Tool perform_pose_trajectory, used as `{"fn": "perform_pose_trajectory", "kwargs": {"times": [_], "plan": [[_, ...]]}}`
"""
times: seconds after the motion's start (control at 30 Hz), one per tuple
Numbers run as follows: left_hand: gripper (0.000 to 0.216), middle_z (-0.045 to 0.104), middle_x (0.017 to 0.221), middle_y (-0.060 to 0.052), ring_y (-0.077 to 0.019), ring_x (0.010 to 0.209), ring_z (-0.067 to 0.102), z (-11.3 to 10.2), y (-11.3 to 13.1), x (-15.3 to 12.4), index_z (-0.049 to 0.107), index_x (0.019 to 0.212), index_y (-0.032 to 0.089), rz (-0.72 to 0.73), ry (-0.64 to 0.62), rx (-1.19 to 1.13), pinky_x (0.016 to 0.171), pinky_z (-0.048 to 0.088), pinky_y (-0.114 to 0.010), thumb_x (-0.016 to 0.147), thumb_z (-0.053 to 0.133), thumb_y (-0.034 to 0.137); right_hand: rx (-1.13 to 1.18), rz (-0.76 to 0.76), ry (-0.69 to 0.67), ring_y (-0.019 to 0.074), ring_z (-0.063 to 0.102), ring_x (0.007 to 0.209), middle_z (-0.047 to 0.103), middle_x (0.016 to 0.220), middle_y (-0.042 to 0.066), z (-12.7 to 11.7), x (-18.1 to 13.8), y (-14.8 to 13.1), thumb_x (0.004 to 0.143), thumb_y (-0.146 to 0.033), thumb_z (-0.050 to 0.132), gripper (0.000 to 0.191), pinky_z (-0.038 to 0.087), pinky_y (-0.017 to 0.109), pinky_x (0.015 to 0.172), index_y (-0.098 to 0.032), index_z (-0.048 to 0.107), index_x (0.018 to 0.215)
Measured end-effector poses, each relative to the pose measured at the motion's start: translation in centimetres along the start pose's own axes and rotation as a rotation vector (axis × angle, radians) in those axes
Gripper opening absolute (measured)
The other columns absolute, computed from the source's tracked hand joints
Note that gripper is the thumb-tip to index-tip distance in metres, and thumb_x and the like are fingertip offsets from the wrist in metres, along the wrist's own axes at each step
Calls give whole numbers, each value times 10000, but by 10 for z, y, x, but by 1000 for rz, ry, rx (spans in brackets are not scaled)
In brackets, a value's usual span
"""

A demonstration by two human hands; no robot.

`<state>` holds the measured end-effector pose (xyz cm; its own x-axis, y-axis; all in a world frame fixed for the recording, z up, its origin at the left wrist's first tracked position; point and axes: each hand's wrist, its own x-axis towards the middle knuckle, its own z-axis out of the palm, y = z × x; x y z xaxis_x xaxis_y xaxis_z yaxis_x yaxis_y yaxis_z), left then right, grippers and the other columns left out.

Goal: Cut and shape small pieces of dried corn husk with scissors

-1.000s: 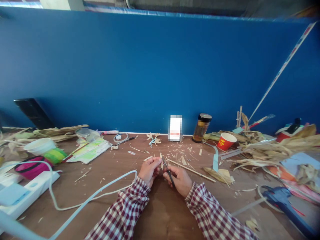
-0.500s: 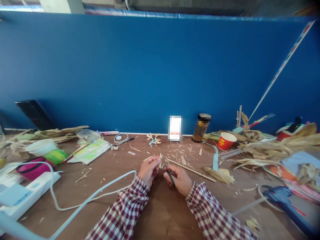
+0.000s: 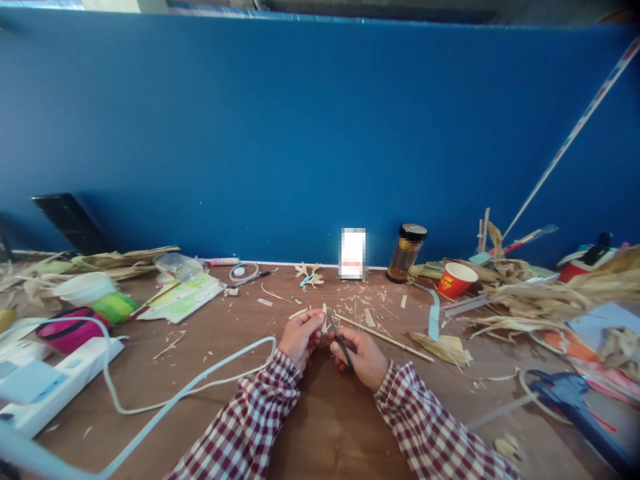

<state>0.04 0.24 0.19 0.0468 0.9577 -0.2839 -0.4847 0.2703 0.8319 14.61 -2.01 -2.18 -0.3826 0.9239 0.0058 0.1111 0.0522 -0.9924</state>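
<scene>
My left hand (image 3: 301, 335) pinches a small pale piece of corn husk (image 3: 325, 319) upright between thumb and fingers. Close on its right, my right hand (image 3: 361, 353) is closed around dark scissors (image 3: 342, 347), whose blades point up and left toward the husk piece. Whether the blades touch the husk I cannot tell. Just beyond both hands, thin husk trimmings (image 3: 360, 307) lie scattered on the brown table (image 3: 325, 427). A thin pale stick (image 3: 395, 339) lies slantwise right of the scissors. Farther back sits a small husk shape with pointed ends (image 3: 309, 275).
On the left are a power strip (image 3: 60, 387), a looping white cable (image 3: 185, 393) and a pink pouch (image 3: 70, 330). A lidded bottle (image 3: 406, 253), red paper cup (image 3: 457, 280), husk pile (image 3: 540, 297) and blue glue gun (image 3: 570, 400) stand or lie right. A blue partition (image 3: 280, 133) rises behind.
The whole view has shifted slightly, with things sitting a little higher and more to the right. Both hands keep nearly the same pose, the husk piece and scissors still held.
</scene>
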Motion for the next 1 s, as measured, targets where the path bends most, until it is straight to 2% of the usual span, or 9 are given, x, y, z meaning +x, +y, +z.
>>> {"fn": "perform_pose_trajectory", "kwargs": {"times": [0.3,1.0], "plan": [[282,522,496,57,-4,371,421,0,-1,0,631,748,116,4,-31,-16,360,326,-104,547,769,258,5,0,-11,91,489,480,513,562,-36,0,-1,-2,789,-437,520,345,432,211,487,-159,561,989],[303,503,485,60,0,363,414,0,0,-1,631,760,102,-13,-2,-5,353,326,-91,546,770,264,-7,9,0,87,473,470,495,536,-42,-1,0,0,768,-443,551,346,422,205,461,-158,571,965]]}}
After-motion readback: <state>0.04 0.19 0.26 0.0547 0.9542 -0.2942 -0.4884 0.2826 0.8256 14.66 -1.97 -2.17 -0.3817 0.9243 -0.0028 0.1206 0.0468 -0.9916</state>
